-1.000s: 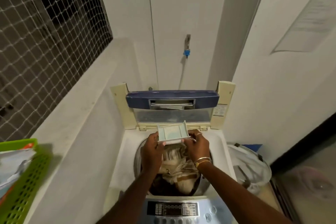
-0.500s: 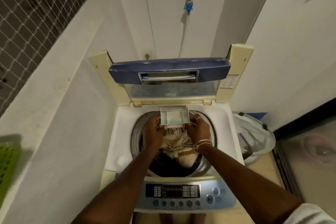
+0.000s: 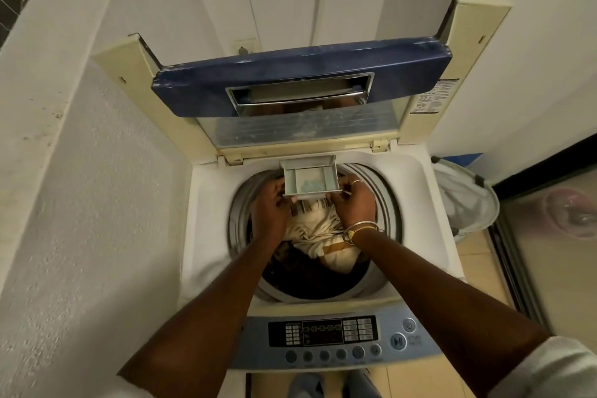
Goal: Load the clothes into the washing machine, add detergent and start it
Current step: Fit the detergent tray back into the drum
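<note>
Over the last second the detergent drawer has travelled from mid-air above the tub to the far rim of the washing machine, where its far edge now sits against the slot just below the hinge of the raised lid. The left hand grips the drawer's near left corner with fingers curled around it, and the right hand, wearing a ring and 2 bangles, pinches the near right corner the same way; both are closed on the drawer. The drawer is tilted slightly, with pale bluish powder showing in its larger compartment, so detergent looks to have been added. The clothes, a cream and striped bundle over darker items, are already in the drum beneath the wrists. Judging by this, loading is done and the current step is sliding the drawer home. After that the lid must come down and the start button on the control panel at the near edge remains untouched.
</note>
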### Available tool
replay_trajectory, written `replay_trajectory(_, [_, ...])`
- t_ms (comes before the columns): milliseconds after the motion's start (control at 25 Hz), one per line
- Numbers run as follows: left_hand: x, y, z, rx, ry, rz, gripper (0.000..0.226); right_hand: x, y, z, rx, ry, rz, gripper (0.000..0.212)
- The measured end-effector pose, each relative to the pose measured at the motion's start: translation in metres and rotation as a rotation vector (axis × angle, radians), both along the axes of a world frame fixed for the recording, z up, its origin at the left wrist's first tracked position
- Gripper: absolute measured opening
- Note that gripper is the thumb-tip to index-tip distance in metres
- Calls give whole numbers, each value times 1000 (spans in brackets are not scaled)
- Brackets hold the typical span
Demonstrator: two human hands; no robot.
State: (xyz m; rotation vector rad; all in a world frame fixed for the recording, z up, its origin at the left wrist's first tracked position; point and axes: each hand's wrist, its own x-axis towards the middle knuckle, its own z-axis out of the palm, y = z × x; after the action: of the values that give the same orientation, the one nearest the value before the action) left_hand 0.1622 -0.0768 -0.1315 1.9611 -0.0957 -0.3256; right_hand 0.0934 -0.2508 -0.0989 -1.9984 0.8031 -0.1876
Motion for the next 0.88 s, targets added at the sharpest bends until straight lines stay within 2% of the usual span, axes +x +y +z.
replay_trajectory(400, [5, 0, -1, -75, -1, 31, 46, 4, 6, -12, -72, -68, 10, 21])
replay_trajectory(880, [9, -4, 5, -64, 2, 23, 42, 5, -1, -17, -58, -91, 41, 23])
